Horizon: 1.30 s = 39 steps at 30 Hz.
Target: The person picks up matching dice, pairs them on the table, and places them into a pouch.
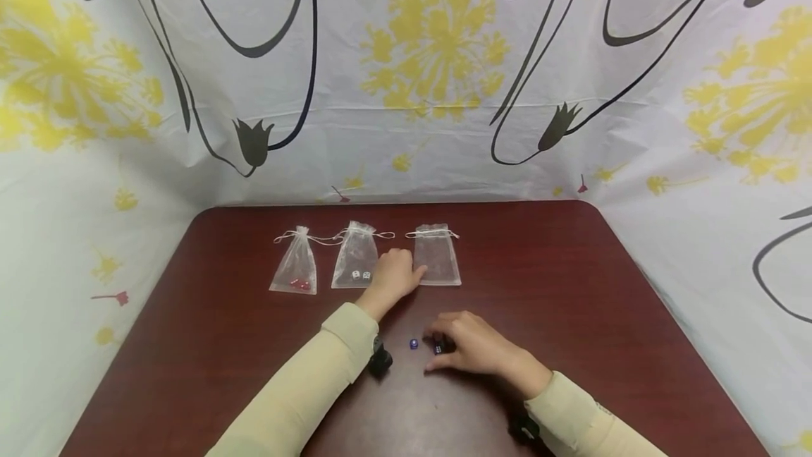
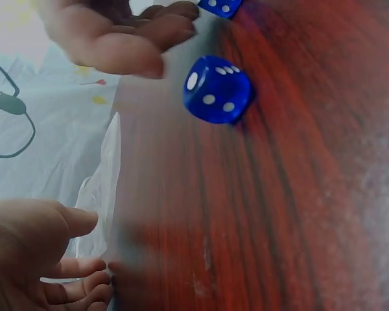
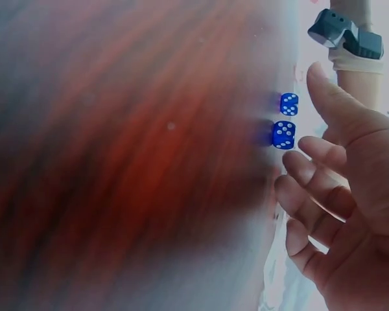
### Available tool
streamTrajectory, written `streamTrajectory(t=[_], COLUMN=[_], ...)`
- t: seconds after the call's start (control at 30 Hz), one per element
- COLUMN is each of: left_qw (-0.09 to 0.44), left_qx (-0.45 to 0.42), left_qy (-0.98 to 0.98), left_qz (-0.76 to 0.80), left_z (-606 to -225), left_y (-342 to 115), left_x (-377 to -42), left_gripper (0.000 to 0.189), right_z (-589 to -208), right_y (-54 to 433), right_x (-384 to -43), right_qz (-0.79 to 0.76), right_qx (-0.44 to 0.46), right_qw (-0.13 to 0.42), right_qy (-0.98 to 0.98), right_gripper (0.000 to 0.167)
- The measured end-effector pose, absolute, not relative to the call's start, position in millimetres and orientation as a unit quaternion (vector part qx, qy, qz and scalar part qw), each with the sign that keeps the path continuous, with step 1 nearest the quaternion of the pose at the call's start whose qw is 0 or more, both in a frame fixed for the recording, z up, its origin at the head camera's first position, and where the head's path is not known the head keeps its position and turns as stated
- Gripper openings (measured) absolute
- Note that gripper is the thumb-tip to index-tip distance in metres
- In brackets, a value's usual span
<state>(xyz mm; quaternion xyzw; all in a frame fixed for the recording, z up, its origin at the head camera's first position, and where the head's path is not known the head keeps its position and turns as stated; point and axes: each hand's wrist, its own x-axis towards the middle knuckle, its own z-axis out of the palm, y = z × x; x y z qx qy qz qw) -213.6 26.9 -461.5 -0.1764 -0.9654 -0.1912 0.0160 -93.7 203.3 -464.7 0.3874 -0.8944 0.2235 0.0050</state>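
Two blue dice with white pips lie on the table: one die point(image 1: 414, 344) and, to its right, another die point(image 1: 438, 348) between the parted thumb and fingers of my right hand point(image 1: 476, 345). In the right wrist view the right hand's fingers point(image 3: 305, 194) are bent beside the dice, with a gap to them. Farther back, my left hand point(image 1: 395, 275) is between two sheer drawstring bags, its thumb at the left edge of the right bag point(image 1: 440, 263). In the left wrist view its thumb and fingers stand apart. The middle bag point(image 1: 352, 259) holds white dice.
At the left lies a third sheer bag point(image 1: 297, 266) with red dice inside. The dark red wooden table point(image 1: 545, 266) ends at a patterned cloth point(image 1: 406, 147) hanging behind and at the sides. Each wrist wears a small black camera point(image 1: 380, 360).
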Motion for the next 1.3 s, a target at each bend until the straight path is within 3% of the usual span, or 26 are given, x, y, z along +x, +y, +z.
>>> streamTrajectory(t=[0.47, 0.7, 0.93, 1.3], left_qw=[-0.01, 0.0, 0.064, 0.19], left_qx=[-0.138, -0.161, -0.2, -0.24], left_qy=[-0.968, -0.963, -0.951, -0.918], left_qz=[-0.211, -0.215, -0.229, -0.253], left_z=[-461, -465, -472, -462], left_y=[29, 25, 15, -5], left_x=[-224, -221, -211, -191], left_gripper=[0.025, 0.033, 0.014, 0.013], right_z=[-458, -459, -457, -448], right_y=[210, 215, 217, 215], right_x=[-97, -97, -97, -108], right_qz=[0.266, 0.292, 0.33, 0.378], right_qx=[0.348, 0.334, 0.31, 0.297], right_qw=[0.035, 0.051, 0.067, 0.14], right_qy=[-0.898, -0.895, -0.889, -0.866], right_gripper=[0.03, 0.025, 0.026, 0.016])
